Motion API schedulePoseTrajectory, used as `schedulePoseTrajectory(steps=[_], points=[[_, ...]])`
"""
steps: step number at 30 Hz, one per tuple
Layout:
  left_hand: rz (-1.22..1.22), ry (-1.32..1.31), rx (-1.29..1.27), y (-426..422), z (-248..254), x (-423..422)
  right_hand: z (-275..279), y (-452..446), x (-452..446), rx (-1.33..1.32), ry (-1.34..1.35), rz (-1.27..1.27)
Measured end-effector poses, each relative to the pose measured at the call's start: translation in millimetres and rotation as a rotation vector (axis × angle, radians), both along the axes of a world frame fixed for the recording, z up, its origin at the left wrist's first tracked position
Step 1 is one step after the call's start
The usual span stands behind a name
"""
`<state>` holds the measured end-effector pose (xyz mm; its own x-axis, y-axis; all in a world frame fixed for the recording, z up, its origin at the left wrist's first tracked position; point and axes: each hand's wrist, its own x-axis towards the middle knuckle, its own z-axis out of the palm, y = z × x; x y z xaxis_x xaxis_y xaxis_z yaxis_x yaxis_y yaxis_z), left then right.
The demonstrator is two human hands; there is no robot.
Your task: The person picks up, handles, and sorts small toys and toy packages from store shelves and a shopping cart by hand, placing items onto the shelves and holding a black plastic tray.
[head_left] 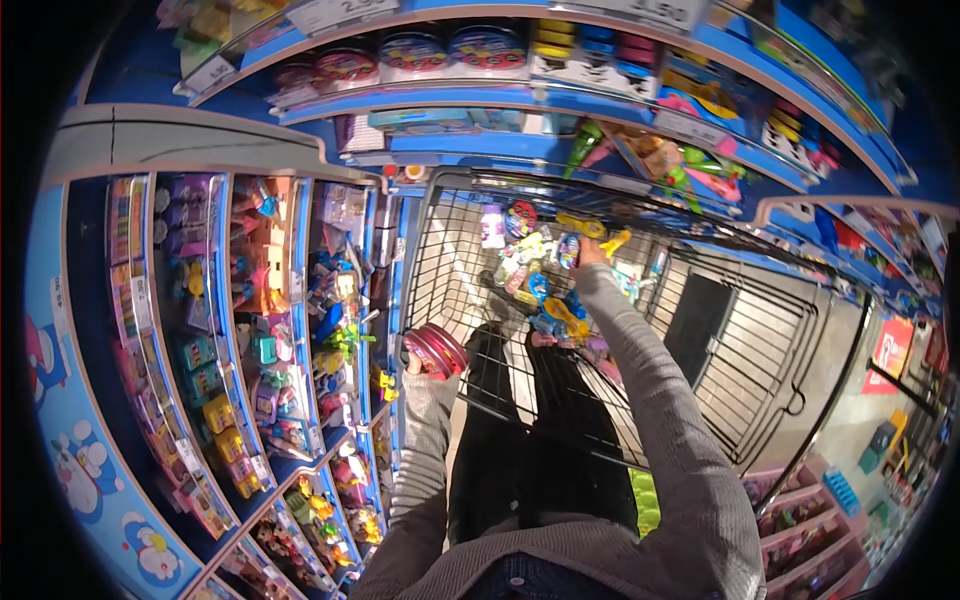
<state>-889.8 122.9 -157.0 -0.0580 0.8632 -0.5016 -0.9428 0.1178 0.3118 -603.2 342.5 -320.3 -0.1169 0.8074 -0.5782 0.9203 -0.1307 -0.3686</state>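
Observation:
My left hand (413, 362) is closed around a small stack of round red tins (436, 350), held at the left side of the shopping cart. My right hand (594, 252) reaches over the wire cart (480, 386) among the goods. Yellow plastic shows on both sides of the right hand, like a yellow toy (617, 242) gripped in it; its fingers are mostly hidden. Just left of that hand is a round blue pack (569, 250). Further left are a round red-and-black pack (521, 219) and a purple-white container (492, 227). Blue and yellow toys (562, 318) lie nearer me.
Shelves of small toys (270, 350) stand close on the left. Ahead, a blue shelf (450, 98) carries round tins (412, 52) and colourful toys. Dark shelving with pink bins (810, 525) is at lower right. A black panel (699, 317) sits at the cart's right.

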Motion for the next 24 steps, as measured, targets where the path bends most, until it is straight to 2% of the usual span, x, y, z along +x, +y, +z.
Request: schedulePoseTrajectory(steps=[1,5,8,10,11,12,14,15,16,19,20,22,24], points=[[0.013,0.005,-0.013,-3,0,-4,-3,3,-3,-0.020,-0.073,0.057],[0.056,0.018,-0.072,-20,3,-10,-14,7,-7,-0.006,-0.095,0.125],[0.069,0.001,-0.107,-24,1,-2,-23,9,-9,-0.005,-0.145,0.064],[0.068,-0.018,-0.127,-24,0,5,-19,10,-9,-0.110,-0.169,0.023],[0.067,-0.028,-0.136,-24,0,8,-24,3,-8,0.109,-0.156,0.069],[0.067,-0.039,-0.143,-25,0,11,-46,1,-4,0.111,-0.159,0.074],[0.068,-0.063,-0.153,-23,2,21,-94,-1,8,-0.425,0.486,-0.409],[0.069,-0.072,-0.153,-19,2,26,-91,3,4,-0.244,0.457,-0.185],[0.070,-0.080,-0.153,-16,3,29,-88,8,3,-0.238,0.458,-0.176],[0.072,-0.093,-0.158,-9,6,39,-77,21,-8,-0.427,0.988,-0.407],[0.071,-0.096,-0.161,-7,7,41,-76,25,-17,-0.425,0.993,-0.400],[0.070,-0.097,-0.163,-1,9,45,-91,35,-33,-0.160,0.811,-0.461],[0.072,-0.084,-0.160,7,10,42,-110,45,-50,-0.207,0.954,-0.458]])
